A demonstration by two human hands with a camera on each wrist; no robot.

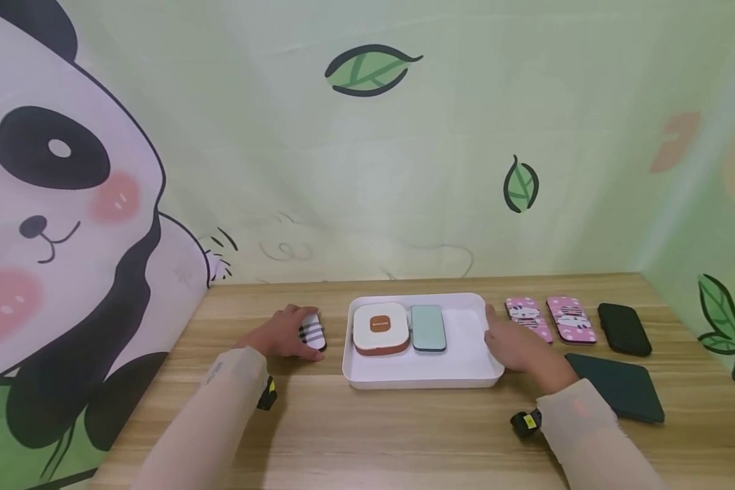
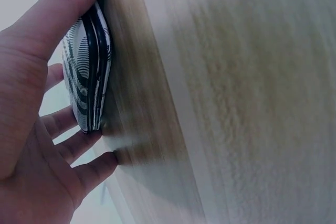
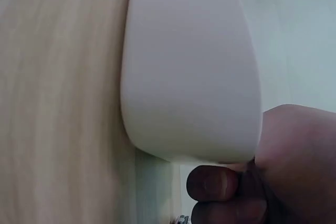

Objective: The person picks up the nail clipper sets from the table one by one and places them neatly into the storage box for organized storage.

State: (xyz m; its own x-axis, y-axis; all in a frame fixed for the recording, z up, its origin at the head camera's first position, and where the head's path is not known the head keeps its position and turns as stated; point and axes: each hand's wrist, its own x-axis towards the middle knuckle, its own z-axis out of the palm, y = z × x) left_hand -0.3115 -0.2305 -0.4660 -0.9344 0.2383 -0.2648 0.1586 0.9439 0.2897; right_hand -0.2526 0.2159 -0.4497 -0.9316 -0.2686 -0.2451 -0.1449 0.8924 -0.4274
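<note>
At the left of the table, a small black-and-white plaid case (image 1: pixel 312 332) lies beside the white tray, with a dark zip-like edge (image 2: pixel 94 77) facing the left wrist camera. My left hand (image 1: pixel 286 333) grips it by its ends, thumb at one end and fingers at the other. My right hand (image 1: pixel 517 344) holds the right wall of the white tray (image 1: pixel 422 381), thumb over the rim and fingers outside. Inside the tray sit a white and brown square box (image 1: pixel 380 329) with a brown label and a pale green case (image 1: pixel 429 328).
Right of the tray lie two pink patterned cases (image 1: pixel 529 318) (image 1: pixel 572 320) and a black case (image 1: pixel 625 329). A dark green flat case (image 1: pixel 618 386) lies nearer, partly behind the right forearm. A printed panda-and-leaf backdrop (image 1: pixel 404 170) rises behind the wooden table (image 1: pixel 392 435).
</note>
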